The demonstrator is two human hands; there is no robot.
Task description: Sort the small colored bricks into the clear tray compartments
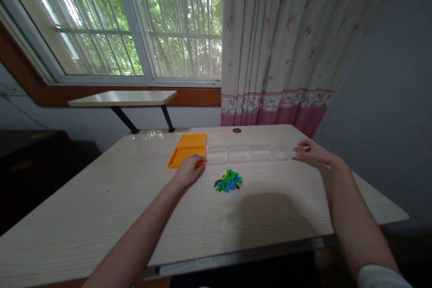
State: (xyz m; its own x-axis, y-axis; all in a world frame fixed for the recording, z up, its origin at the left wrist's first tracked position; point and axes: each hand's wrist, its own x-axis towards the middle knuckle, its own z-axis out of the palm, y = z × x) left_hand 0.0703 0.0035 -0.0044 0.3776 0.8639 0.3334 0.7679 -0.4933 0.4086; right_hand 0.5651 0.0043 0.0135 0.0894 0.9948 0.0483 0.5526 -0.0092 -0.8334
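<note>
Hands far out on a pale wooden table (101, 216), one at each end of a row of two trays. Reaches with the left hand (189, 172) to the near right corner of the orange tray (187, 146), fingers curled down over that corner; cannot tell if really closed on it or only resting. Orange tray flat on the table, long axis from near to far, near end turned a little to the left. Just beside it, a clear tray (249, 155) with four shallow compartments in a row, long axis from left to right across the table. Holds the right hand (312, 152) open and flat at the right end of the clear tray, fingers pointing left. Small pile of coloured pieces (228, 181), green, blue and yellow, on the bare table just in front of the clear tray, right of the left hand. Behind the table, window (111, 22) and flowered curtain (280, 40).
</note>
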